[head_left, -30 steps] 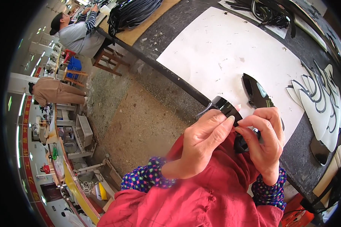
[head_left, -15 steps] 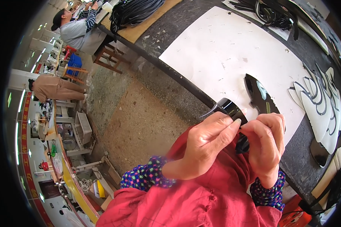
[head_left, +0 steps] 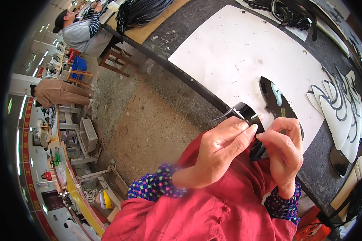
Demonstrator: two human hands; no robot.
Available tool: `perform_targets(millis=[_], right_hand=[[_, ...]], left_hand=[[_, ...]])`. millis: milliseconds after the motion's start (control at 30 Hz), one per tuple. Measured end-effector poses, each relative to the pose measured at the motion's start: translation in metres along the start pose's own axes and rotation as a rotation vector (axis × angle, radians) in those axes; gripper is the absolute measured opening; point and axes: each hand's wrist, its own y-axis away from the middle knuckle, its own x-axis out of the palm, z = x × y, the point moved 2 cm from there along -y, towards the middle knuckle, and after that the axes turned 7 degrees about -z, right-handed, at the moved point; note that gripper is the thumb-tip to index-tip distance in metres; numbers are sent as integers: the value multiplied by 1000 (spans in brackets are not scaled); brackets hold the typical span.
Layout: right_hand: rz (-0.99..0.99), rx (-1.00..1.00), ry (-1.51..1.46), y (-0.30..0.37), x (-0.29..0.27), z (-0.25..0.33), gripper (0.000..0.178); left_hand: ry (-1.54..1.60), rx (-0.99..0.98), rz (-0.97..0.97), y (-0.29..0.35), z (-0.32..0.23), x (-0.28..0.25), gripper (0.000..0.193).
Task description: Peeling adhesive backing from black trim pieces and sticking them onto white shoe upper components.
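The left hand [head_left: 221, 146] pinches a glossy black piece [head_left: 244, 110] between thumb and fingers, holding it curled above the lap at the edge of the bench [head_left: 161, 44], while the thumb and forefinger of the right hand [head_left: 284, 146] meet narrowly at its near edge, though whether they grip it cannot be told. Handwork on this piece appears under way and unfinished. A second black piece [head_left: 274, 96] lies on the white sheet [head_left: 229, 52] and pale cut pieces [head_left: 342, 120] lie beyond to the right, whether finished or waiting being unclear.
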Motion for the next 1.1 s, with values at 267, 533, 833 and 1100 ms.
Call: perform_targets(millis=[267,533,833,1100], right_hand=[[56,-101,27,5,-1,0,29],[-134,160,-104,17,-3,-5,25],[-80,-1,52,9,8,7,30],[-81,-126,247,7,10,13,30]], left_hand=[[121,-79,22,-1,1,0,27],[226,-184,39,1,13,-9,30],[169,-199,5,0,0,-2,26],[76,-117,56,-1,3,-3,25]])
